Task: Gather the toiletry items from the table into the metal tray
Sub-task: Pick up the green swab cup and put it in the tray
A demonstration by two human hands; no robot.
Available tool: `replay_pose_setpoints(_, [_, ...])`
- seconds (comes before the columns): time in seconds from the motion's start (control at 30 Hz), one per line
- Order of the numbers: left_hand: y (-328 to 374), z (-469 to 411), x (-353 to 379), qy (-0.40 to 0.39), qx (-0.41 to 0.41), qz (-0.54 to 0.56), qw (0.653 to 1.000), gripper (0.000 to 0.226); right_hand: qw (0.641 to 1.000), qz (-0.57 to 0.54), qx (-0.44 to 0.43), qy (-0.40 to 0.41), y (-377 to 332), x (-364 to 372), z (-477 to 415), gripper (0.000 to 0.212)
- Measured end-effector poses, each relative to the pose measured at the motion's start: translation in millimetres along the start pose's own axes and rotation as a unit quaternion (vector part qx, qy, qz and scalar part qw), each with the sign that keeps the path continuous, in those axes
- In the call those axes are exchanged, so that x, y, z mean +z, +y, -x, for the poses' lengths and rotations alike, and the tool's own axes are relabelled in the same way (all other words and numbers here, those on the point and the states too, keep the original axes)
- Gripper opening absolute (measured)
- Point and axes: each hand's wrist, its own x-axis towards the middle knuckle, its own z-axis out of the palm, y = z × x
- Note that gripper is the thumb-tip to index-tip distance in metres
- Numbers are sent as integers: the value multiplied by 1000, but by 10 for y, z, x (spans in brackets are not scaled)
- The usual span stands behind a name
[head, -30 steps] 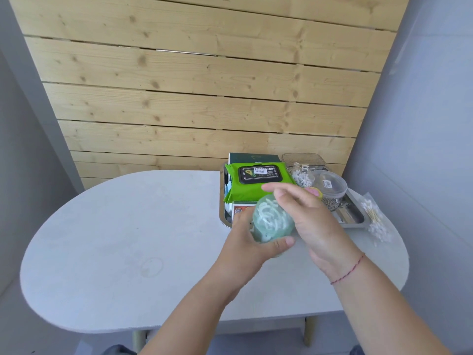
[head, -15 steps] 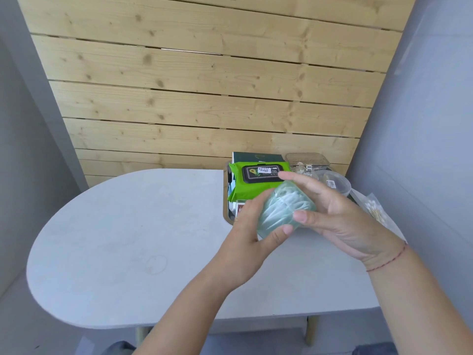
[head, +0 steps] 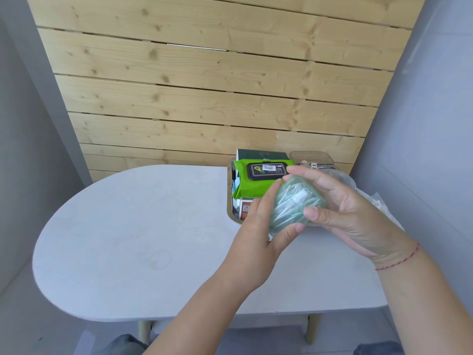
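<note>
A pale green see-through box of white floss picks (head: 291,203) is held above the table, just in front of the metal tray (head: 229,201). My left hand (head: 258,242) grips it from the lower left, thumb under it. My right hand (head: 348,216) holds its right side with fingers over the top. In the tray lie a green wet-wipes pack (head: 258,179), a dark green box (head: 261,153), an orange-and-white packet (head: 244,210) and clear plastic containers (head: 311,158). My hands hide most of the tray.
A clear bag of cotton swabs (head: 378,203) lies on the white oval table (head: 143,231) to the right of the tray, near the grey wall. A wooden plank wall stands behind the table.
Both hands turned the floss-pick box and carried it a little up and to the right, toward the tray. My right hand shifted from on top of it to its right side.
</note>
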Motion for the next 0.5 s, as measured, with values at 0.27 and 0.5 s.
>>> replay_pose_setpoints(0.27, [1,-46,-25,-42,-1,-3,999,71,1000,20,-4,12,-33,45,10,55])
replay_pose_setpoints(0.5, [135,-22,-88,-73,-37,198,977,50,998,60,-25,14,-108,124,-15,52])
